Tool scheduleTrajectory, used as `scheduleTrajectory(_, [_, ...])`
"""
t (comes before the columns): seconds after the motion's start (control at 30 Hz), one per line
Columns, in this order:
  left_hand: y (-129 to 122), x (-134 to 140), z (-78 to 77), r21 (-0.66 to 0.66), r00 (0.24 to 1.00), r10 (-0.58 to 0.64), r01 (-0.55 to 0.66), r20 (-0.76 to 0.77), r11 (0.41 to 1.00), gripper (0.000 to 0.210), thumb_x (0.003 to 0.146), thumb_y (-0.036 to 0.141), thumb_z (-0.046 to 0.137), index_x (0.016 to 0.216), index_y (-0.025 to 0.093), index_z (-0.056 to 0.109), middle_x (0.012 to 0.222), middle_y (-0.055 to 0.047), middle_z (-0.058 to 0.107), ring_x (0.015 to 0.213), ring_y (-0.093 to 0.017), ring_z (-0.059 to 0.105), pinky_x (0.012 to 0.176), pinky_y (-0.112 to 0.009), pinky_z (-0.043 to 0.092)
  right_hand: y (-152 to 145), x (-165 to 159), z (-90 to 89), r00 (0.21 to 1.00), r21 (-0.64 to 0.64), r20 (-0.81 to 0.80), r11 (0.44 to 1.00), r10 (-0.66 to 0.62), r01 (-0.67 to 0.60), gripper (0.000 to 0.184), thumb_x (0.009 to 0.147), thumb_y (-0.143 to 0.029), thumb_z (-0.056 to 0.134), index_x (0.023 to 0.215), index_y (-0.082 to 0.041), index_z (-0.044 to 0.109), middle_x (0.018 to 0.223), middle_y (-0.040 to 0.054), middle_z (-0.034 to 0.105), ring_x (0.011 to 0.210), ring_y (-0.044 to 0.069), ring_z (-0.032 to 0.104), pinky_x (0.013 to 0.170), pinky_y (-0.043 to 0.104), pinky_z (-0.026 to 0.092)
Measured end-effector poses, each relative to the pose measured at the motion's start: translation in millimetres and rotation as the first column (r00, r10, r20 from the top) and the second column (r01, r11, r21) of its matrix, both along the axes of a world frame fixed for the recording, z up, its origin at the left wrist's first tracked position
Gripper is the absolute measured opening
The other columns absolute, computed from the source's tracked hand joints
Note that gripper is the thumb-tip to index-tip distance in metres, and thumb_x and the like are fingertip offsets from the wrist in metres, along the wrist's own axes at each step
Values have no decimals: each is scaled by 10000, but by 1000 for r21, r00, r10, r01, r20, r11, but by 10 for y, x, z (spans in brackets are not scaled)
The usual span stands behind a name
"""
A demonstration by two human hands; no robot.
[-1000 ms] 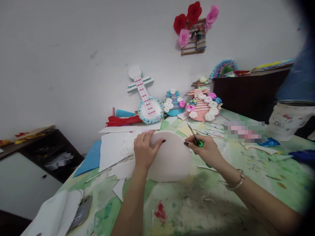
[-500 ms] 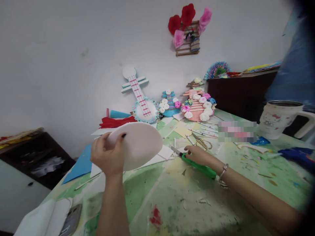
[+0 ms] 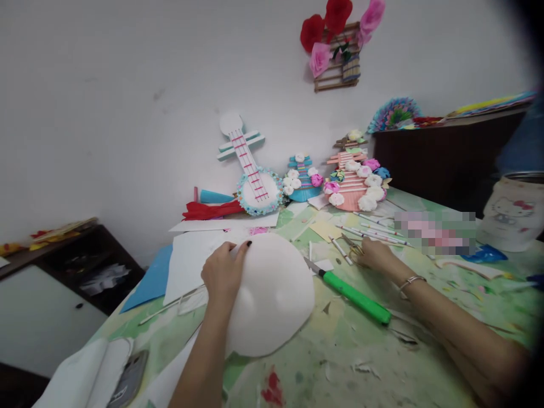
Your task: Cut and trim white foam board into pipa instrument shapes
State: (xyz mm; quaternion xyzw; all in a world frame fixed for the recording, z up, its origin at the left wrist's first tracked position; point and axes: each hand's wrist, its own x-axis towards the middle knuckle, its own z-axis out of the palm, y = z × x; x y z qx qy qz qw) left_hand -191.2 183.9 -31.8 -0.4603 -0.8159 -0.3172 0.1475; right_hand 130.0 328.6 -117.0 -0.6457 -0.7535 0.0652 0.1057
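A white rounded sheet [image 3: 274, 294], which looks like foam board, lies tilted low over the table. My left hand [image 3: 225, 269] pinches its upper left edge, thumb on top and fingers behind. To the right, my right hand [image 3: 377, 255] has its fingers closed at the handles of gold-handled scissors [image 3: 352, 245], which it partly covers. A green utility knife [image 3: 355, 296] with its blade out lies on the table between the sheet and my right wrist, touched by neither hand.
Pens [image 3: 378, 232] lie beyond the scissors. Paper instrument models, including a white one [image 3: 257, 190], lean on the wall. A mug [image 3: 514, 212] stands at right, a phone [image 3: 130, 377] lies front left, and white sheets [image 3: 191, 255] lie left of the board.
My left hand has lowered the white sheet and turned its face upward. My right hand has left the green knife and moved right to the scissors. The view has shifted left.
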Motion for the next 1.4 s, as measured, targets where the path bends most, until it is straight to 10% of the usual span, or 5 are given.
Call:
scheduleTrajectory(0.37, [-95, 149, -77, 20, 999, 7, -7, -34, 1000, 377, 821, 569, 456, 841, 241, 641, 886, -55, 699, 816, -245, 613, 622, -304, 355, -63, 84, 46, 973, 112, -230, 994, 32, -6, 408, 858, -333, 579, 1196, -115, 511, 888, 63, 640, 752, 178, 613, 679, 334, 496])
scheduleTrajectory(0.73, [-97, 231, -118, -42, 990, -139, 140, 37, 989, 371, 806, 573, 475, 808, 247, 652, 852, -19, 698, 807, -218, 599, 670, -298, 365, -1013, -494, 315, 770, 446, -259, 779, 583, -440, 464, 773, -408, 603, 1184, -203, 542, 907, 51, 632, 724, 181, 568, 636, 288, 427])
scheduleTrajectory(1.4, [-81, 149, -124, -30, 979, -157, 162, 127, 986, 349, 755, 593, 525, 778, 276, 669, 836, 1, 699, 818, -217, 594, 657, -306, 364, -930, -464, 121, 688, 556, -171, 646, 705, -523, 417, 917, -264, 436, 1305, -127, 502, 815, 71, 609, 601, 151, 551, 571, 273, 443])
